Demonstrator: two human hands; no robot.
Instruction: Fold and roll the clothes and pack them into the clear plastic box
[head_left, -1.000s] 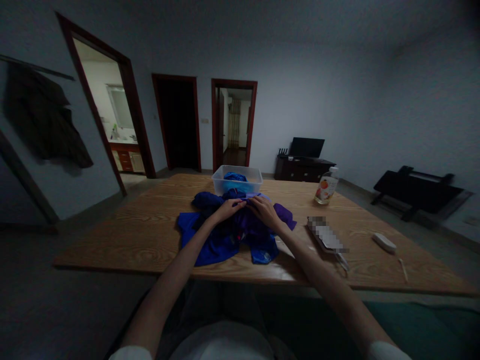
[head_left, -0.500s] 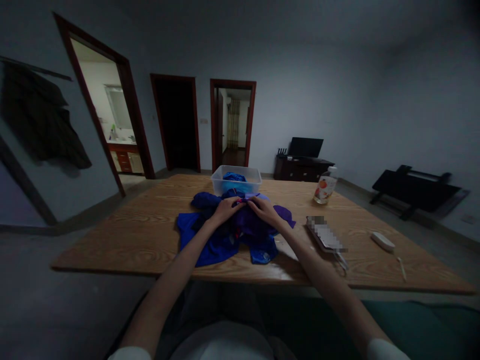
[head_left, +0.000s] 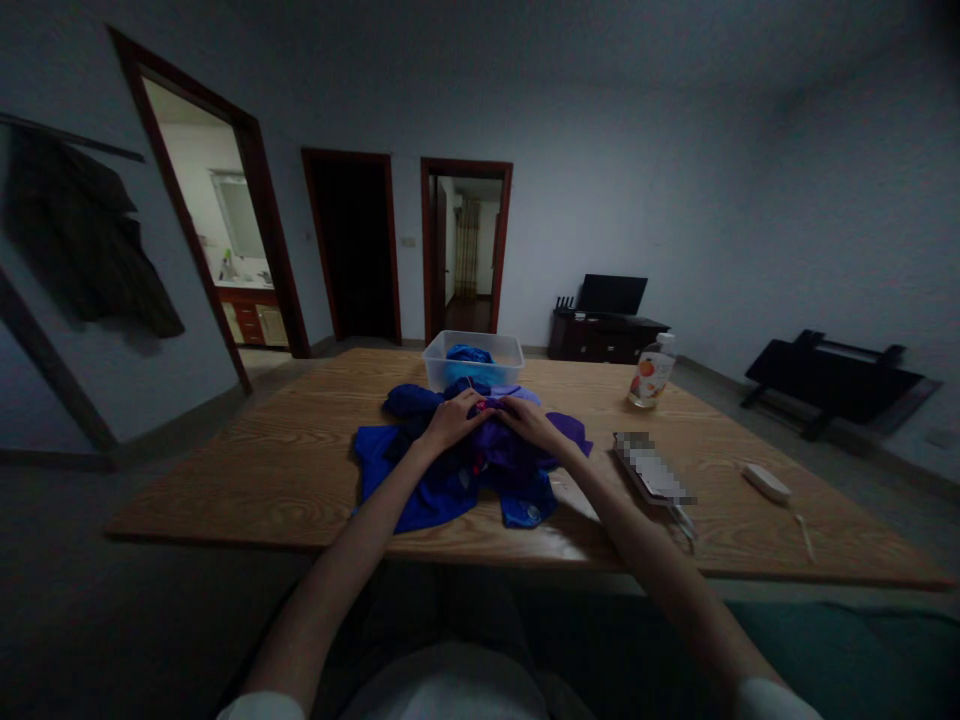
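Observation:
A heap of blue and purple clothes lies on the wooden table in front of me. On top of it is a purple garment (head_left: 499,440) with some pink showing near my fingertips. My left hand (head_left: 451,420) grips the garment's upper edge from the left, fingers closed. From the right, my right hand (head_left: 526,420) pinches the same edge, its fingertips close to those of the left. Beneath and to the left spreads a bright blue garment (head_left: 431,505). Just behind the heap stands a clear plastic bin (head_left: 504,375) with blue cloth (head_left: 469,355) inside.
On the right of the table (head_left: 247,470) are a phone-like object (head_left: 649,470), partly pixelated, a white oval case (head_left: 766,483) and a thin pale stick (head_left: 805,538). A bottle with a fruit label (head_left: 651,375) stands farther back. The table's front edge runs close to my body.
My hands have shifted only slightly at the purple garment's edge, and more of its pink part shows between them. The other things stay where they were.

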